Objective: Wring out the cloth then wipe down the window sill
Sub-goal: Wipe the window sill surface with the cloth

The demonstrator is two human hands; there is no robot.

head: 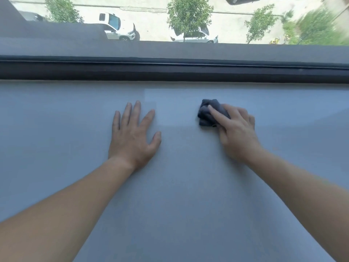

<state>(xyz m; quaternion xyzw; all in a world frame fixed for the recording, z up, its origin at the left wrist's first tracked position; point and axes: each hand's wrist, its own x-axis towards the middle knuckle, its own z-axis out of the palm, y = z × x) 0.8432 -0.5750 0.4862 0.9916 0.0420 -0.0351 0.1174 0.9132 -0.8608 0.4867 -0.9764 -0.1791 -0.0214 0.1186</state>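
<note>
A: Left hand pose?

B: Flat on the window sill, palm down, fingers spread apart, thumb out toward the middle. Holding nothing. Forearm comes in from the lower left, straight.

A: Right hand?

B: Pressed down on the cloth, fingers closed over it, index finger laid out along the top. Forearm angles in from the lower right.

A: Cloth location?

B: Dark, bunched up, on the sill under the right fingers, sticking out on the left. Near the dark window frame, not touching it. Well apart from the left hand.
</note>
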